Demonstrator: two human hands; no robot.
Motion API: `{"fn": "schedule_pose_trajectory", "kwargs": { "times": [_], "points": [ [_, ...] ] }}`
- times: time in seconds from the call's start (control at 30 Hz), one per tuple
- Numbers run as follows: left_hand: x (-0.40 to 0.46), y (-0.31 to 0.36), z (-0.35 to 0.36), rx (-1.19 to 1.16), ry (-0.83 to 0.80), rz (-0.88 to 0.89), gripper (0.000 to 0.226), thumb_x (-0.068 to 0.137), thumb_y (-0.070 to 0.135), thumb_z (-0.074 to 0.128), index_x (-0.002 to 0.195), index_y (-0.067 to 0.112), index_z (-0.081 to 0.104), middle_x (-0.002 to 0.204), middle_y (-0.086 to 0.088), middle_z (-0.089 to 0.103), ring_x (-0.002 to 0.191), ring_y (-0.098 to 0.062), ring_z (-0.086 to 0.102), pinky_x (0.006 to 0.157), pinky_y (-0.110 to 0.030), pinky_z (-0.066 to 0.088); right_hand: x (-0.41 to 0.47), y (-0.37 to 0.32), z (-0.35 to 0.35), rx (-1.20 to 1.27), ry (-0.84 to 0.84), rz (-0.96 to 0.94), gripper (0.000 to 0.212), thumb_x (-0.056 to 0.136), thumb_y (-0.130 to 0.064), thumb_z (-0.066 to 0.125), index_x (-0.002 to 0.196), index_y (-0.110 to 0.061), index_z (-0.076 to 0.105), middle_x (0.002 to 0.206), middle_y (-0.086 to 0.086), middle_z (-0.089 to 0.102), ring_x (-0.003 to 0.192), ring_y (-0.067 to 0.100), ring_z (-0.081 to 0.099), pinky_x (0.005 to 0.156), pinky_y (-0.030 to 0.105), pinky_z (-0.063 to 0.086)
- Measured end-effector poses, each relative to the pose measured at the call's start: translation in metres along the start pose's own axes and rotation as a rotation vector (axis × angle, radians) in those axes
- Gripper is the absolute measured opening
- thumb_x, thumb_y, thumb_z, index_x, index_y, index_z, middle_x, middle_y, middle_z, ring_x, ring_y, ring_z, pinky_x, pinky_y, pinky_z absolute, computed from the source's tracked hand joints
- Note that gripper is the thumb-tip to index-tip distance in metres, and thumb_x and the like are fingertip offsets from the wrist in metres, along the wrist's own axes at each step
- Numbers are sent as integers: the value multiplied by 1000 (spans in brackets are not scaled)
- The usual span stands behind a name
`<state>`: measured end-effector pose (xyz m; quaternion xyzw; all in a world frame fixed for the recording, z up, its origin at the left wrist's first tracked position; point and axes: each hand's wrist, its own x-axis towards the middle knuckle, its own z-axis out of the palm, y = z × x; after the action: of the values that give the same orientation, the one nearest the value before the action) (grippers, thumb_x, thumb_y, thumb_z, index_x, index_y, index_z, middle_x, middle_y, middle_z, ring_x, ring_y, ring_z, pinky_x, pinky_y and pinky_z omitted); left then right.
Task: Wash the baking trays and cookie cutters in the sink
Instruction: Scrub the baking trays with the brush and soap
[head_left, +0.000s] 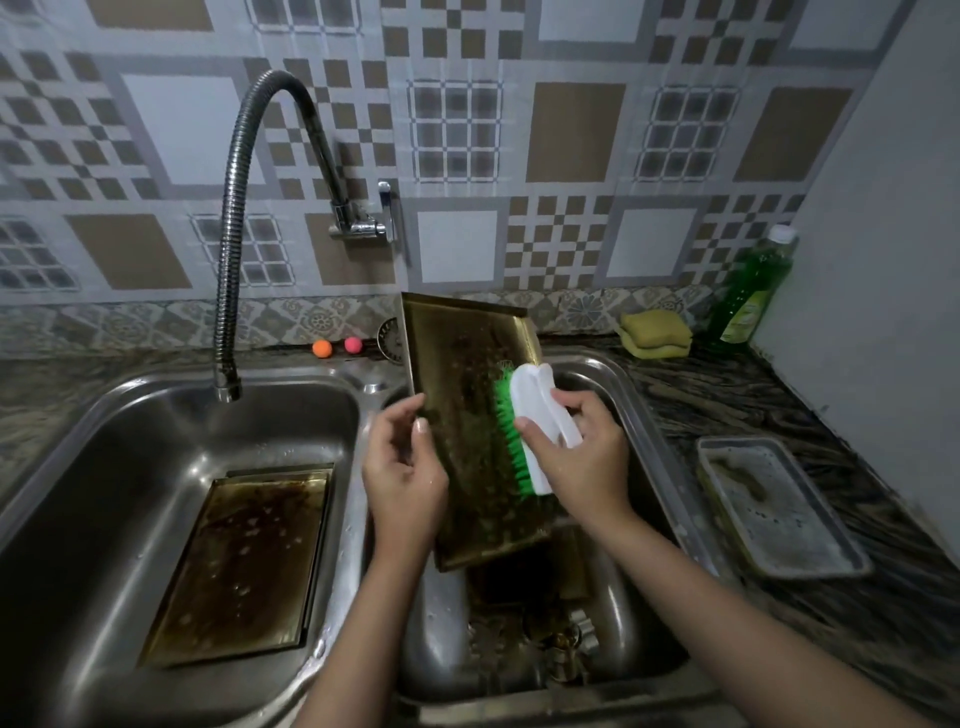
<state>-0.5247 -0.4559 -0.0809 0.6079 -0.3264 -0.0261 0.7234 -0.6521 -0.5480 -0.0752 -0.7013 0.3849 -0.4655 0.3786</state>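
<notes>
A dark, stained gold-edged baking tray (462, 395) stands tilted over the right sink basin (623, 395). My left hand (402, 467) grips its left edge. My right hand (582, 457) holds a white scrub brush (540, 415), whose green bristles press on the tray's right side. Another stained tray (244, 561) lies flat in the left basin (130, 441). Below the held tray, further dark trays (540, 577) and metal cookie cutters (576, 634) sit at the bottom of the right basin.
A flexible metal faucet (231, 249) hangs over the left basin. On the right counter sit a silver tray (779, 504), yellow sponges (655, 332) and a green soap bottle (753, 291). Two small balls, orange (322, 348) and pink (352, 344), lie behind the sink.
</notes>
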Motion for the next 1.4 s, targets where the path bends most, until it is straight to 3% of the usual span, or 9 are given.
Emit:
{"fn": "schedule_pose_trajectory", "kwargs": {
  "times": [0.23, 0.47, 0.67, 0.73, 0.87, 1.0, 1.13, 1.27, 1.4],
  "points": [
    [-7, 4, -4, -10, 11, -63, 21, 92, -6, 49, 106, 7, 58, 95, -2, 62, 83, 3, 60, 72, -9, 46, -58, -12, 8, 74, -151, -64, 40, 68, -31, 84, 94, -42, 56, 98, -24, 65, 90, 0, 63, 72, 15, 50],
    [-43, 14, -12, -2, -193, -68, 21, 91, 1, 51, 103, 16, 61, 95, 5, 65, 84, -1, 62, 71, -11, 48, 24, -11, -14, -75, 83, 40, 38, 72, -27, 81, 99, -19, 55, 98, -5, 58, 93, 19, 60, 63, 19, 46],
    [-35, 6, -24, 21, -103, -136, 16, 89, 4, 52, 98, 16, 59, 91, 2, 63, 80, 5, 60, 71, -8, 45, -47, -29, 12, 50, -234, -29, 41, 66, -26, 85, 97, -26, 57, 86, -5, 68, 76, 9, 65, 63, 23, 51],
    [-27, 0, -40, 42, -17, -169, 14, 89, 7, 53, 101, 10, 59, 91, -5, 64, 77, 2, 60, 72, -13, 47, -54, -18, -2, 32, -274, 45, 41, 65, -22, 86, 96, -26, 60, 87, -6, 68, 79, 8, 66, 63, 23, 52],
    [-17, -6, -65, 99, 76, -252, 18, 93, 3, 51, 108, 11, 57, 104, -17, 62, 89, -22, 59, 84, -38, 49, -41, -8, -40, 43, -153, 106, 44, 69, -22, 83, 108, -26, 63, 99, 0, 68, 87, 17, 68, 67, 39, 60],
    [-20, -2, -71, 111, 81, -321, 18, 94, 4, 48, 108, 15, 54, 98, -15, 61, 84, -21, 59, 80, -40, 50, -38, -19, -68, 87, -83, 8, 40, 78, -17, 75, 115, -26, 63, 112, -17, 61, 100, -12, 58, 71, 7, 48],
    [-27, 0, -64, 59, 62, -437, 18, 96, 6, 46, 110, 16, 54, 85, -2, 59, 72, -11, 55, 71, -28, 48, -44, -9, -71, -31, -210, 36, 38, 78, -22, 74, 112, -34, 64, 104, 3, 62, 81, -12, 55, 72, 0, 41],
    [-36, 8, -46, -9, 11, -525, 18, 97, 5, 45, 107, 16, 55, 89, 5, 57, 81, -6, 54, 81, -26, 46, -49, -4, -70, 64, -324, 97, 38, 73, -40, 70, 110, -42, 64, 112, -3, 65, 102, -6, 57, 90, 17, 43],
    [-47, 17, -28, -14, -56, -606, 19, 98, 8, 44, 109, 16, 56, 95, 7, 58, 89, -10, 56, 75, -24, 46, -48, 5, -75, 175, -262, 134, 31, 80, -13, 74, 97, -38, 72, 106, -6, 71, 104, 3, 62, 99, 30, 46]
  ]
}}
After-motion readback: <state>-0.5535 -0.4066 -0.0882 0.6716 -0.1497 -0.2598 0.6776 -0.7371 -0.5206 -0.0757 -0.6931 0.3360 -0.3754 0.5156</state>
